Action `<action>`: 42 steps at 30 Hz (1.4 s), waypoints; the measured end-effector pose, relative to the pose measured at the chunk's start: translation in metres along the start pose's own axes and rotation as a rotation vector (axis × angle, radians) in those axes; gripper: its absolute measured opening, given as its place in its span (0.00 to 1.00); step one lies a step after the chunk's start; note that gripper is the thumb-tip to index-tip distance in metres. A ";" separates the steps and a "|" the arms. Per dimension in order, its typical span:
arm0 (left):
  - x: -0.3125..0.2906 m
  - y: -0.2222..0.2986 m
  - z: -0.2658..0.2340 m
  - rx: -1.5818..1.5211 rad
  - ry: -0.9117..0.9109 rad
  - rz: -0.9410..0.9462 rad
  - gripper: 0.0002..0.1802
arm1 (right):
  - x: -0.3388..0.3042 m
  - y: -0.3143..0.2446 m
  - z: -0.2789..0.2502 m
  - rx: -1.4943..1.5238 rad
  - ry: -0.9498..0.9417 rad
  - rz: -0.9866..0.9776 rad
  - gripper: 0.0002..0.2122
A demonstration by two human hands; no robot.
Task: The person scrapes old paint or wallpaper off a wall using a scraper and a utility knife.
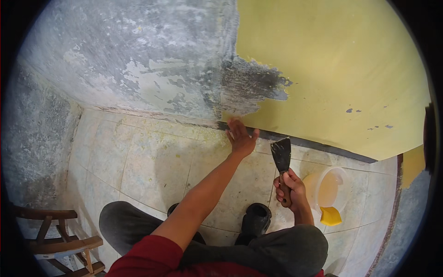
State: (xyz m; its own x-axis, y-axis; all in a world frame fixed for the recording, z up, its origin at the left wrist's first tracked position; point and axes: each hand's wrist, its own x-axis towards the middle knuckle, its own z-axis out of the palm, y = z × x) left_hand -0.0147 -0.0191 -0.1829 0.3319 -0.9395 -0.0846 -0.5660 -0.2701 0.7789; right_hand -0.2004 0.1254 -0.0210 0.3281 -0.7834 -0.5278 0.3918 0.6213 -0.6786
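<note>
My left hand [241, 138] is stretched toward the foot of the wall, fingers apart and holding nothing. Its fingertips are at the dark strip along the wall's base, below the scraped patch [251, 87]; whether they touch it I cannot tell. In my right hand [294, 187] is a paint scraper [282, 159] with a dark, wide blade and a brown handle. The blade points up and away from me, a short way off the wall, with pale bits along its edge. Yellow paint [341, 60] covers the wall's right part, while grey, stripped plaster [138, 55] shows on the left.
A translucent bucket [333, 187] of cloudy liquid stands on the tiles to my right, with a yellow piece [331, 216] at its near rim. Yellow paint flakes [157, 138] litter the floor along the wall. A wooden stool [67, 247] is at the lower left.
</note>
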 end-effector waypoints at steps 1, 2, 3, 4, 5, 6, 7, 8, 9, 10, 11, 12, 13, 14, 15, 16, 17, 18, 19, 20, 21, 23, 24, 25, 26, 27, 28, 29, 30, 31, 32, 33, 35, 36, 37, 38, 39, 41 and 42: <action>-0.007 0.002 -0.001 -0.106 -0.213 -0.245 0.64 | -0.005 -0.005 -0.006 -0.074 0.067 -0.053 0.12; -0.022 0.011 -0.002 -0.102 -0.242 -0.250 0.64 | -0.020 -0.011 -0.013 -0.149 0.146 -0.098 0.12; -0.036 0.024 -0.007 -0.048 -0.293 -0.199 0.66 | -0.036 -0.023 -0.023 -0.284 0.212 -0.090 0.14; -0.041 0.027 -0.013 0.008 -0.335 -0.143 0.67 | -0.057 -0.044 -0.015 -0.389 0.333 -0.009 0.14; -0.041 0.015 -0.009 0.039 -0.304 -0.001 0.67 | -0.069 -0.049 -0.023 -0.407 0.336 -0.254 0.14; -0.039 0.010 -0.016 -0.064 -0.334 0.029 0.60 | -0.083 -0.064 -0.038 -0.455 0.299 -0.318 0.14; -0.031 -0.002 -0.025 0.003 -0.298 0.031 0.48 | -0.094 -0.083 -0.037 -0.574 0.402 -0.356 0.14; -0.035 0.012 -0.035 -0.693 -0.430 -0.268 0.39 | -0.109 -0.104 -0.054 -0.760 0.483 -0.367 0.15; -0.047 0.015 -0.035 -0.746 -0.320 -0.086 0.34 | -0.120 -0.124 -0.061 -1.028 0.617 -0.395 0.16; -0.058 0.023 -0.026 -0.768 -0.369 -0.076 0.34 | -0.135 -0.143 -0.079 -1.276 0.664 -0.278 0.16; -0.064 0.027 -0.017 -0.653 -0.393 0.045 0.33 | -0.141 -0.151 -0.100 -1.461 0.668 -0.197 0.16; -0.074 0.040 -0.013 -0.540 -0.410 0.162 0.31 | -0.142 -0.153 -0.119 -1.646 0.663 -0.099 0.15; -0.090 0.055 -0.007 -0.467 -0.437 0.172 0.26 | -0.134 -0.152 -0.132 -1.649 0.688 -0.092 0.15; -0.102 0.057 -0.003 -0.439 -0.482 0.238 0.26 | -0.117 -0.147 -0.139 -1.829 0.595 0.142 0.14; -0.112 0.058 0.003 -0.410 -0.516 0.300 0.25 | -0.096 -0.139 -0.147 -2.002 0.480 0.378 0.13; -0.128 0.066 0.013 -0.443 -0.468 0.499 0.23 | -0.080 -0.126 -0.162 -2.082 0.485 0.470 0.13; -0.142 0.088 0.020 -0.475 -0.405 0.752 0.19 | -0.070 -0.116 -0.179 -2.189 0.462 0.571 0.13; -0.154 0.094 0.028 -0.406 -0.584 0.736 0.23 | -0.055 -0.105 -0.190 -2.302 0.412 0.635 0.13; -0.167 0.107 0.038 -0.481 -0.480 0.926 0.22 | -0.046 -0.094 -0.206 -2.315 0.374 0.595 0.12; -0.184 0.125 0.045 -0.495 -0.425 1.033 0.19 | -0.044 -0.087 -0.220 -2.327 0.347 0.574 0.11; -0.193 0.132 0.046 -0.513 -0.391 1.162 0.18 | -0.039 -0.078 -0.219 -2.320 0.336 0.518 0.12; -0.208 0.140 0.052 -0.457 -0.475 1.263 0.17 | -0.039 -0.080 -0.197 -2.270 0.371 0.483 0.12; -0.213 0.135 0.063 -0.296 -0.527 1.333 0.16 | -0.041 -0.084 -0.181 -2.230 0.394 0.491 0.11; -0.219 0.126 0.079 -0.154 -0.555 1.326 0.15 | -0.043 -0.083 -0.176 -2.246 0.380 0.478 0.10; -0.219 0.120 0.093 -0.022 -0.584 1.325 0.15 | -0.046 -0.085 -0.175 -2.263 0.384 0.468 0.09; -0.220 0.125 0.091 -0.022 -0.573 1.312 0.15 | -0.056 -0.090 -0.173 -2.251 0.361 0.466 0.10; -0.221 0.133 0.089 0.123 -0.555 1.332 0.14 | -0.066 -0.096 -0.171 -2.237 0.339 0.465 0.10; -0.226 0.141 0.088 0.261 -0.542 1.353 0.14 | -0.081 -0.102 -0.170 -2.244 0.335 0.472 0.10; -0.227 0.143 0.091 0.260 -0.533 1.347 0.14 | -0.092 -0.109 -0.167 -2.233 0.391 0.471 0.11; -0.227 0.147 0.093 0.274 -0.605 1.353 0.14 | -0.097 -0.113 -0.166 -2.220 0.447 0.469 0.13; -0.226 0.152 0.090 0.286 -0.680 1.358 0.14 | -0.101 -0.112 -0.167 -2.228 0.442 0.467 0.13; -0.226 0.157 0.086 0.285 -0.674 1.352 0.14 | -0.103 -0.111 -0.166 -2.190 0.475 0.433 0.12; -0.221 0.170 0.079 0.292 -0.920 1.278 0.15 | -0.111 -0.110 -0.169 -2.212 0.461 0.541 0.11; -0.217 0.170 0.085 0.295 -0.904 1.269 0.15 | -0.119 -0.111 -0.162 -2.207 0.445 0.577 0.12; -0.213 0.169 0.091 0.265 -0.927 1.250 0.15 | -0.118 -0.110 -0.156 -2.169 0.479 0.488 0.13; -0.218 0.169 0.096 0.223 -0.964 1.232 0.16 | -0.125 -0.107 -0.152 -2.122 0.513 0.420 0.13; -0.208 0.165 0.088 0.089 -0.951 1.221 0.13 | -0.133 -0.109 -0.150 -2.132 0.510 0.415 0.13; -0.210 0.156 0.094 -0.194 -0.928 1.180 0.12 | -0.144 -0.123 -0.143 -2.159 0.459 0.466 0.14; -0.216 0.152 0.098 -0.480 -0.920 1.111 0.12 | -0.147 -0.124 -0.136 -2.172 0.442 0.471 0.14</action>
State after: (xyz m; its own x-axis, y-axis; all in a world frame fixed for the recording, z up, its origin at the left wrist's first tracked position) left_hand -0.2463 0.1217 -0.1067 -0.7582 -0.4637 0.4584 0.1476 0.5627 0.8133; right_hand -0.4143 0.1612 0.0714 -0.1831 -0.7780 -0.6010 -0.9549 -0.0046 0.2970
